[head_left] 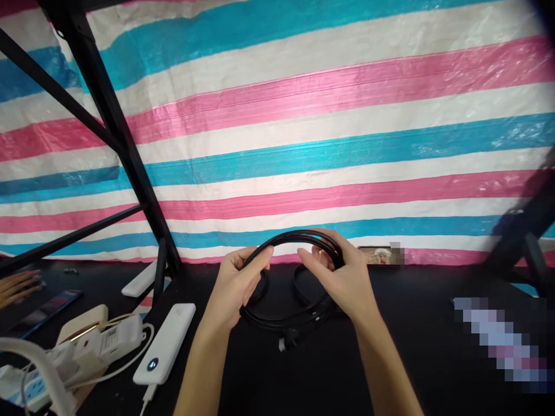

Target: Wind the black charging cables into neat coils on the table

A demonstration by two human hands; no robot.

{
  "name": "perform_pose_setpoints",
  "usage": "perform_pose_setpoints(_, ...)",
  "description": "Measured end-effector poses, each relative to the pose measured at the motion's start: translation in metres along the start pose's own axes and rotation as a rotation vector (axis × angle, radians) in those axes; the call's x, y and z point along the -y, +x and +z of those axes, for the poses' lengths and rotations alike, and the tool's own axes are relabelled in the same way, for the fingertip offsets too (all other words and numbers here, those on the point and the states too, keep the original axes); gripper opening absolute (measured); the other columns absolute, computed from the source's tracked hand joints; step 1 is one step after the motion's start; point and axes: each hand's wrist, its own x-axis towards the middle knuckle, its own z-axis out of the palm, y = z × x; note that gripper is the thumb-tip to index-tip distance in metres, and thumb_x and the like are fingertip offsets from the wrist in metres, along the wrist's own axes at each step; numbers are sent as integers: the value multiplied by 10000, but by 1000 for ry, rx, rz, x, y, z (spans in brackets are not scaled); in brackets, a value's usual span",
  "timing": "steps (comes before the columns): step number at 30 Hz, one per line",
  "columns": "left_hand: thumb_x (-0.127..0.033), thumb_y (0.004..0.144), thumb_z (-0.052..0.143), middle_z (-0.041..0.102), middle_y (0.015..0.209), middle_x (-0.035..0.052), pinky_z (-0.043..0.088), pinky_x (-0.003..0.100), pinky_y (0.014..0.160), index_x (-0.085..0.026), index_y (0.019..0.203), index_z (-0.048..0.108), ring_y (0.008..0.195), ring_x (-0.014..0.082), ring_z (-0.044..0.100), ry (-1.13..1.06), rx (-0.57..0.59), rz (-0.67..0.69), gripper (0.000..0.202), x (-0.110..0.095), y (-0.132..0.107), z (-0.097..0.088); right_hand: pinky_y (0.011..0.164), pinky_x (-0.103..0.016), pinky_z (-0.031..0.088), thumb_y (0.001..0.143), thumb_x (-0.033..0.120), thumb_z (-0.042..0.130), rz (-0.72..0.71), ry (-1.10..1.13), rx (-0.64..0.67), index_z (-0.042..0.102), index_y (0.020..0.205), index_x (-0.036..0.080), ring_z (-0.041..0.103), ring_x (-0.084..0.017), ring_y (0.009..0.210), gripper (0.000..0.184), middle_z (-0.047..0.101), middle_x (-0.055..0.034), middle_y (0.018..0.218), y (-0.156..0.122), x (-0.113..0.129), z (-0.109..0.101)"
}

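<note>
Both my hands hold a coiled black cable (299, 238) just above the black table (390, 358). My left hand (237, 283) grips the coil's left side, fingers wrapped round the strands. The coil's right side is in my right hand (342, 277), whose fingers are closed over the loops. The cable's lower loops (277, 320) hang down to the tabletop, and a black plug (288, 341) dangles at the bottom of the coil.
A white power bank (167, 344) with a lit button lies at left, beside a white charger (115, 338) and a power strip (26, 387). Another person's hand (17, 284) rests at far left. A black metal frame (113, 121) rises before a striped tarp (329, 115).
</note>
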Motion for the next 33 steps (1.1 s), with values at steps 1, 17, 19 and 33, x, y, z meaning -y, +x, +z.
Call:
perform_pose_setpoints(1,-452,759,639,241,283,-108,73,178,310,-159,560,467,248,6,154,-17,16,-2,393,-1,3,0,425,-205,311,719,370,670,2,52,6,653,907,191,346,-71,461,260,427,54,549,1,-1,-1)
perform_pose_setpoints(17,-545,830,500,198,368,-108,88,163,326,-173,606,365,308,14,87,-359,68,-16,455,36,50,7,323,-178,88,679,380,728,346,525,-57,568,850,200,128,-21,366,295,232,117,489,29,-39,-21)
perform_pose_setpoints(19,-542,832,499,201,379,-104,80,166,329,-171,599,361,315,12,92,-288,49,-37,459,36,52,3,330,-178,152,683,374,725,333,390,-34,590,953,200,187,-20,372,348,323,101,521,27,-40,-19)
perform_pose_setpoints(33,-649,799,427,169,359,-63,82,230,376,-173,461,343,351,37,121,-38,-6,-93,590,19,37,4,396,-230,142,834,508,528,250,303,98,541,599,165,189,-50,406,416,245,74,449,23,-39,-7)
